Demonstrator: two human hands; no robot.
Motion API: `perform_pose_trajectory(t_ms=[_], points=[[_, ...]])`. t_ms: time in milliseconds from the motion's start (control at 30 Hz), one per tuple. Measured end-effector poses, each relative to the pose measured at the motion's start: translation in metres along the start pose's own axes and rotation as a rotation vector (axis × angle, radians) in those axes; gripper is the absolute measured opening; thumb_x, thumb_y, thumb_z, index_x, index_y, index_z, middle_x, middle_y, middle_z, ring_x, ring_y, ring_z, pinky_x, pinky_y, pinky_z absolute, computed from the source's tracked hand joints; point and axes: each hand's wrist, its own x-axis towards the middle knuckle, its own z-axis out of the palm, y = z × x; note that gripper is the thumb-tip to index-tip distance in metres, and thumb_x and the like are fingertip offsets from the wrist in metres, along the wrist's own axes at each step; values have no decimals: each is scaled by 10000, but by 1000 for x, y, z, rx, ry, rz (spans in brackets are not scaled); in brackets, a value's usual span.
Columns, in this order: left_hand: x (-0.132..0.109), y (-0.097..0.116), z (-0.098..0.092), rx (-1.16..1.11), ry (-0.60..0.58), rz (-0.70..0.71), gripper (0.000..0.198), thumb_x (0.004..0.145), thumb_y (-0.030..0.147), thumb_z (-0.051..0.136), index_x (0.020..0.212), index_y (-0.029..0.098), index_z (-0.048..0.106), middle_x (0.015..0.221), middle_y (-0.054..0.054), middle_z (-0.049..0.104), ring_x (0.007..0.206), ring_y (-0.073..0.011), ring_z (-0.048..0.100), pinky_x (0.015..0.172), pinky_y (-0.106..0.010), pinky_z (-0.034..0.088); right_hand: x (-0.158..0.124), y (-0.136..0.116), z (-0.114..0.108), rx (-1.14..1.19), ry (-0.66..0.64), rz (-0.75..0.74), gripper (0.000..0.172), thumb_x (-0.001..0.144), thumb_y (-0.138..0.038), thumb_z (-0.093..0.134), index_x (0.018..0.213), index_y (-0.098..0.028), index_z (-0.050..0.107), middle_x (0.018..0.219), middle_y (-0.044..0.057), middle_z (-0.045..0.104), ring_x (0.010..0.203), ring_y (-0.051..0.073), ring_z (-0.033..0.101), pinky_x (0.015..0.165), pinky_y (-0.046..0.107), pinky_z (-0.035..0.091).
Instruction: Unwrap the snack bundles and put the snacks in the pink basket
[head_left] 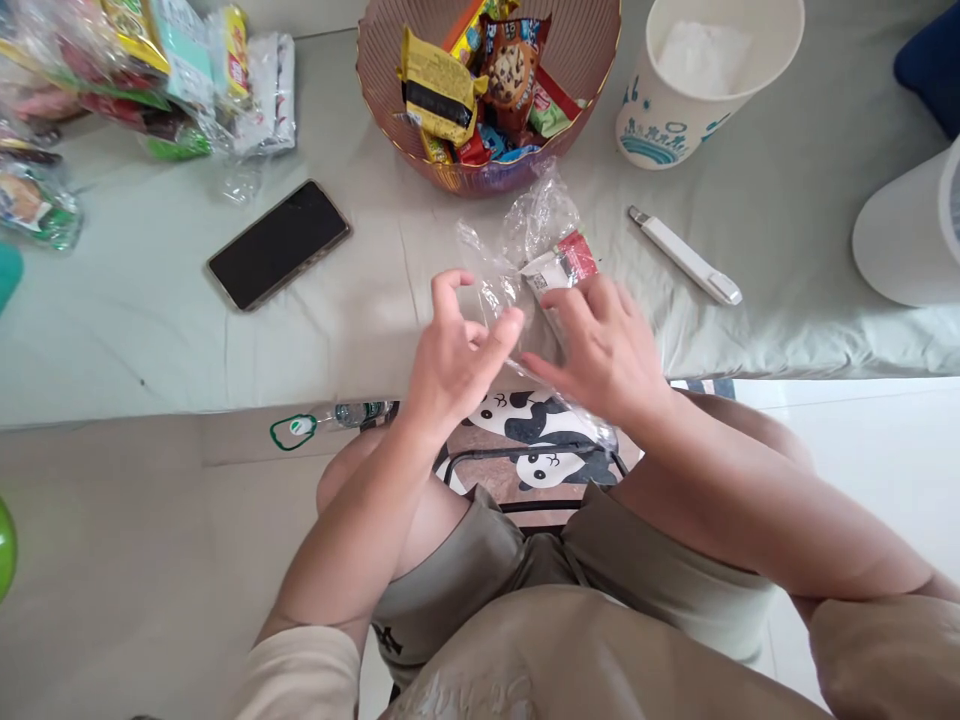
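Observation:
My left hand (455, 355) and my right hand (604, 345) work together on a clear plastic bag (529, 225) at the front edge of the table. A small red and white snack packet (564, 265) lies inside the bag, just beyond my right fingers. The left thumb and forefinger curl apart above the crinkled plastic, while the other left fingers pinch its near edge. My right fingers press flat against the bag's lower part.
A pink wire basket (375, 75) full of wrapped snacks stands behind the bag. A black phone (279, 243) lies to the left, a white pen-like tool (686, 257) to the right. A paper cup (675, 110) stands at back right, loose snack bags (150, 70) at back left.

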Motion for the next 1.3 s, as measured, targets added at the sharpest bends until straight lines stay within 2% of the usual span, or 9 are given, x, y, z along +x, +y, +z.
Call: perform_pose_trajectory(t_ms=[167, 700, 900, 967, 1067, 1100, 1167, 1233, 1300], points=[[0, -7, -2, 129, -52, 88, 705, 757, 64, 663, 1374, 292, 410, 606, 105, 610, 491, -144, 572, 551, -301, 417, -2, 5, -5, 83, -9, -12, 329, 833, -208, 625, 1159, -236, 594, 1060, 107, 611, 886, 247, 606, 773, 405, 541], [19, -35, -58, 185, 33, 67, 812, 691, 67, 656, 1442, 318, 475, 912, -7, 768, 532, -111, 545, 528, -253, 434, 2, 30, -41, 375, 45, 257, 230, 802, -139, 587, 993, -263, 614, 683, -27, 610, 578, 147, 560, 549, 318, 466], [19, -33, -78, 289, 116, -21, 807, 646, 68, 669, 1405, 303, 528, 934, 15, 737, 532, -93, 525, 534, -241, 435, -5, 56, -58, 225, -133, 468, 225, 743, -168, 637, 954, -246, 630, 710, -6, 669, 554, 160, 563, 542, 339, 464], [17, -30, -77, 301, 258, 46, 650, 666, 91, 687, 1287, 266, 607, 884, 22, 706, 517, -88, 491, 538, -259, 423, -6, 57, -60, 180, -22, 445, 203, 743, -194, 646, 940, -243, 629, 842, 41, 693, 650, 192, 632, 592, 380, 531], [8, -17, -65, 212, 534, 484, 211, 833, 241, 640, 1041, 232, 676, 854, -2, 683, 607, -120, 555, 612, -302, 471, -5, 48, -57, 247, 243, 156, 208, 839, -277, 624, 1047, -260, 624, 1053, 103, 671, 946, 273, 697, 791, 490, 613], [4, -12, -59, 189, 529, 695, 174, 895, 317, 595, 1022, 238, 683, 880, -17, 698, 702, -149, 619, 679, -327, 514, -4, 43, -55, 279, 257, -2, 243, 874, -319, 623, 1111, -269, 616, 1103, 113, 668, 1050, 298, 690, 875, 526, 608], [-6, -4, -46, 285, 263, 963, 314, 920, 462, 600, 1149, 261, 677, 1067, -49, 748, 1008, -231, 703, 903, -417, 574, -3, 34, -50, 289, 134, -282, 385, 910, -416, 647, 1263, -281, 576, 1269, 136, 658, 1217, 341, 652, 993, 571, 574], [-13, -1, -36, 440, -4, 938, 518, 849, 465, 729, 1312, 263, 613, 1336, -85, 705, 1173, -275, 680, 1014, -461, 564, -4, 27, -45, 217, -54, -383, 545, 918, -462, 671, 1404, -273, 512, 1480, 166, 572, 1263, 355, 645, 943, 532, 599], [-17, -4, -35, 488, -166, 745, 618, 845, 300, 745, 1426, 269, 536, 1389, -88, 684, 978, -193, 707, 874, -365, 595, -5, 25, -44, 167, -207, -351, 631, 933, -431, 674, 1498, -252, 455, 1546, 185, 532, 1150, 311, 704, 761, 414, 618]])
